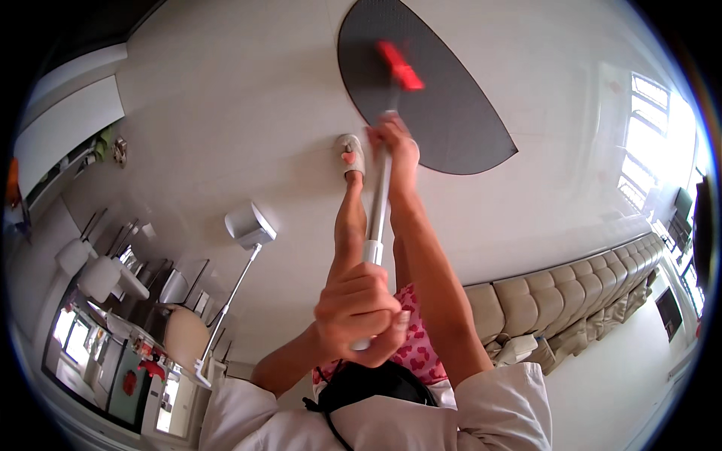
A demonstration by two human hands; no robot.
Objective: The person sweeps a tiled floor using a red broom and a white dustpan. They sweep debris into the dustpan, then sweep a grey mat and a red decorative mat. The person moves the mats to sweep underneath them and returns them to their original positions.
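Note:
I hold a broom by its grey metal handle (381, 197) with both hands. My left hand (361, 312) is closed around the grip near the top end, close to my body. Farther down the handle, my right hand (395, 143) is closed around it, slightly blurred. The red broom head (401, 66) is smeared by motion, so its bristles cannot be made out. It is over the dark grey pointed mat (459, 124) on the floor.
A long-handled white dustpan (250, 225) stands on the light floor to my left. My slippered foot (350, 154) is near the mat's edge. A tufted beige sofa (556, 293) is at right, chairs (105, 278) and a table at left, a white cabinet (68, 135) at far left.

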